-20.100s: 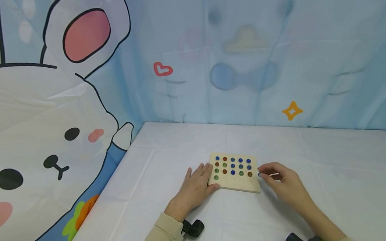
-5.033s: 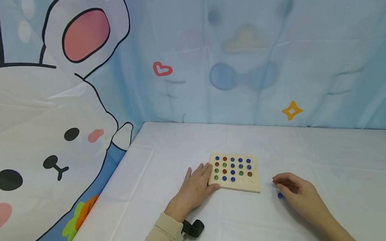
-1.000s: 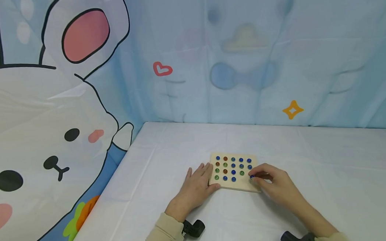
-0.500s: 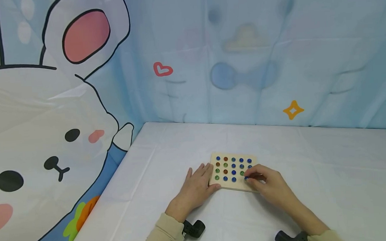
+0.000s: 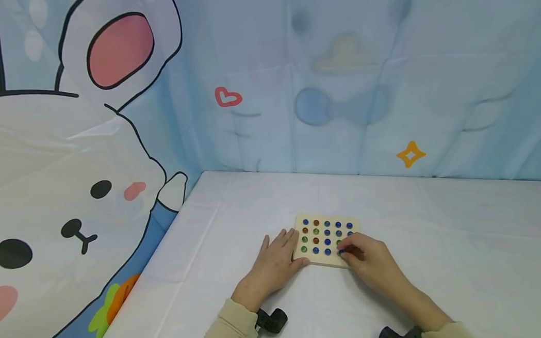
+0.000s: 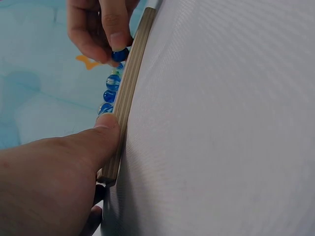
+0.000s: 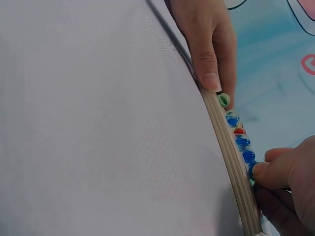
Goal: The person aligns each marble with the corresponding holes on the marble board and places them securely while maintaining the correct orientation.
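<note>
A pale wooden board (image 5: 321,258) lies on the white cloth, with rows of blue, green and reddish-brown glass marbles (image 5: 327,242) seated in it. My left hand (image 5: 272,266) rests against the board's left side, fingers straight and thumb on the near left corner. Over the near row, my right hand (image 5: 376,263) pinches a blue marble (image 6: 119,55) between thumb and fingertips, just right of two blue marbles in that row. In the right wrist view the pinched marble is low against the board's top. The board's near right corner is hidden behind my right hand.
White cloth (image 5: 485,259) covers the table, which meets a light blue printed curtain (image 5: 268,138) at the back. A printed rabbit panel (image 5: 111,147) stands on the left. Black wrist cameras (image 5: 271,321) sit on both wrists.
Since five seconds ago, my right hand has picked up a blue marble from the cloth. Over the last second it moved left along the near row. My left hand has stayed put.
</note>
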Tool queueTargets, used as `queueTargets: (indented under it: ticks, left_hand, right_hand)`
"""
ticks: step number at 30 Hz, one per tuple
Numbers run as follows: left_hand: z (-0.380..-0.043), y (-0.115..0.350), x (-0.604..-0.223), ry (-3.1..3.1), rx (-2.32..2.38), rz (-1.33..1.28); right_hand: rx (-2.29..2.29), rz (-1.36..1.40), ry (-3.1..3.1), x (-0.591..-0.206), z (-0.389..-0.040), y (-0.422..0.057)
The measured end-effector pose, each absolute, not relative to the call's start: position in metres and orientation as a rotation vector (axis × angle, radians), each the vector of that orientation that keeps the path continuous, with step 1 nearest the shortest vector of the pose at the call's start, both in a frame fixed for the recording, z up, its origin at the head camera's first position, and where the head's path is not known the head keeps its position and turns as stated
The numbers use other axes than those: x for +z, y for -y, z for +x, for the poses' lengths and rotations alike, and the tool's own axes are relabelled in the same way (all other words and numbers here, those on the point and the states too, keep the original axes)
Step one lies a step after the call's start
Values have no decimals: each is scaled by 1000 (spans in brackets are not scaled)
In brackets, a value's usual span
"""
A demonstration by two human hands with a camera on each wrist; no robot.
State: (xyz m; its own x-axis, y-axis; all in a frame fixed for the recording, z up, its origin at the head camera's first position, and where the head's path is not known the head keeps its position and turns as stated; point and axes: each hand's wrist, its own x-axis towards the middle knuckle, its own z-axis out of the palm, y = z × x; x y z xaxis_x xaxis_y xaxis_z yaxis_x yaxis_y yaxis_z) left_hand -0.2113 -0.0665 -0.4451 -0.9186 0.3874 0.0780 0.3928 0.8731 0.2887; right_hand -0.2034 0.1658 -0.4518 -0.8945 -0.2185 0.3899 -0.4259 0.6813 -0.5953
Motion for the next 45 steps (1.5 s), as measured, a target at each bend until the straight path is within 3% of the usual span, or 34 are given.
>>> queueTargets:
  ticks: [15, 45]
  left_hand:
    - [-213, 65, -445, 3031, -476, -628]
    - [-210, 67, -445, 3031, -493, -621]
  right_hand:
    - [842, 544, 2573, -453, -202, -158]
    - [1065, 434, 2661, -438, -190, -178]
